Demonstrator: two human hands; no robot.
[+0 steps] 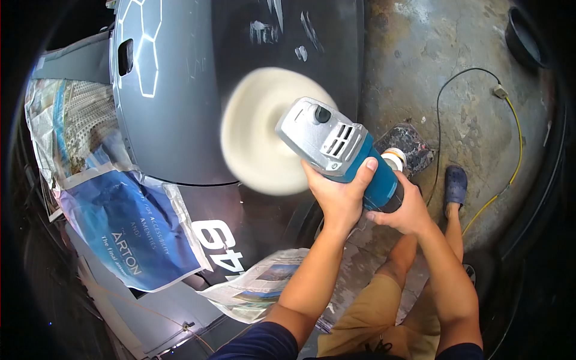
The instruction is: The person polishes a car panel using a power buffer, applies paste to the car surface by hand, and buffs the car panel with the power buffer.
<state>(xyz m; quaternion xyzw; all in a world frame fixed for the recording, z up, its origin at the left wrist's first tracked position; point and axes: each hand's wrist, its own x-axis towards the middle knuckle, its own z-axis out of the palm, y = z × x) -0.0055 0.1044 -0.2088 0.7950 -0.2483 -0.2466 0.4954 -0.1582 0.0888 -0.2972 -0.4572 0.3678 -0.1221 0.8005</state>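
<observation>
Both my hands hold a blue and silver electric polisher (324,135). Its round cream pad (255,144) is blurred as if spinning, over a dark grey car panel (174,132). My left hand (339,201) is closed around the body just behind the silver head, thumb on top. Farther back, my right hand (408,210) wraps the rear end of the machine. White smears of paste (264,33) lie on the panel beyond the pad. Whether the whole pad face touches the panel is hidden.
Newspaper sheets (135,222) cover parts of the car at the left and bottom. A small white container (394,158) stands on a stained block (414,141) beside the machine. A yellow cord (517,144) joins a black cable on the concrete floor. A black basin (523,39) sits upper right.
</observation>
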